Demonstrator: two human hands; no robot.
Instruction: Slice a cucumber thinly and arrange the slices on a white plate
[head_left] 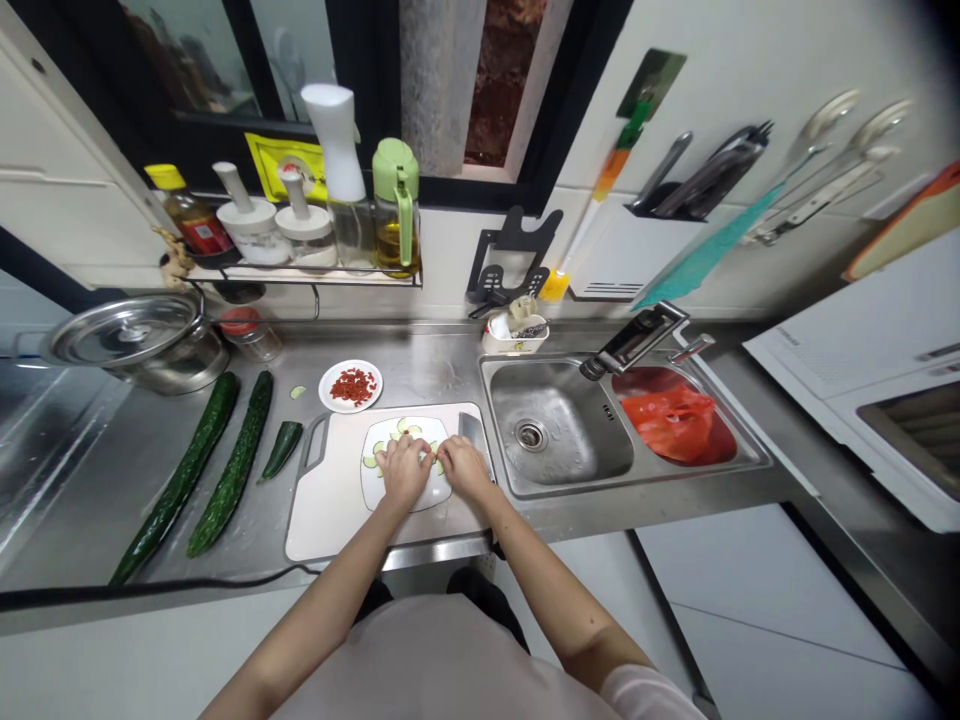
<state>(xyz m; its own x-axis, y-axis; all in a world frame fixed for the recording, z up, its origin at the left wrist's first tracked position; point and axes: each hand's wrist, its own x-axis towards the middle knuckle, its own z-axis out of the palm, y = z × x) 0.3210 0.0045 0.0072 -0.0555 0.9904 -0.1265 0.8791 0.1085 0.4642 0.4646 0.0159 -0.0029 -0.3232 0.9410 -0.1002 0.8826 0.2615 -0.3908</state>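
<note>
Cucumber slices: pale green rounds [390, 430] on white square plate [375, 490], under and just beyond my fingertips.
Left hand [403, 470]: fingers curled on slices, grip unclear.
Right hand [463, 468]: touching left, fingers down at plate's edge.
Board: grey plastic cutting board [330, 510] beneath both hands.
Left of hands: two whole dark cucumbers [217, 460].

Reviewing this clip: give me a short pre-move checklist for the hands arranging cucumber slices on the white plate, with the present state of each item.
1. Both hands over the white square plate: left hand and right hand together: ok.
2. Pale green cucumber slices lie on the plate: ok.
3. Plate rests fully on the grey cutting board: ok.
4. Steel knife blade lies beside the right hand: not ok.
5. What the fingers pinch: cannot tell.
6. Round white dish of red berries stands apart from the hands: ok.
</note>
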